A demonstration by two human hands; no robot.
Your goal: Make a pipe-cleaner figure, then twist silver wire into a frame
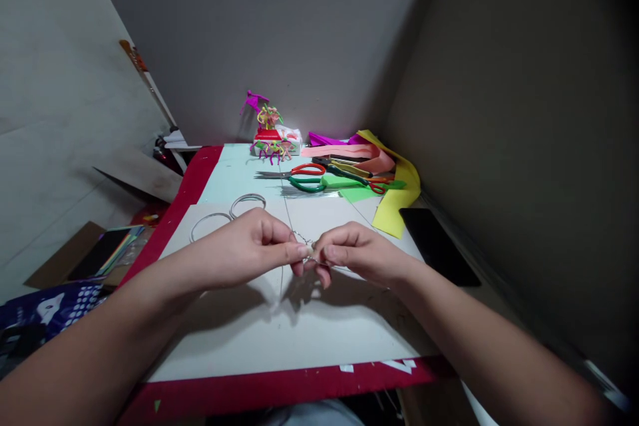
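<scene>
Since the thin silver wire (305,243) is so fine, the left hand (257,247) and right hand (360,253) meet close together over it, each narrowed to a tight pinch between thumb and forefinger, apparently to steady the short stretch between them. Something small and pale sits at the pinch, too small and too covered by the fingers to identify. Beneath the hands lies a flat white card sheet (299,339), perhaps placed there as a smooth, plain backing against which the fine wire is easy to see. Two loose rings of silver wire (247,195) rest on its far part just beyond the left hand, seemingly kept within easy reach. The sheet sits on a red-edged work surface (279,387). Farther on, a pale mint-green board (239,166) carries a pair of red-handled steel scissors (308,170) and a pair of green-handled steel scissors (304,184), lying well ahead of the hands, likely to leave the working area free. Strips of yellow craft foam (397,206) and pink craft foam (349,151) are bunched in the far right corner, while a figure of twisted multicoloured pipe cleaners (267,126) stands against the far wall.
</scene>
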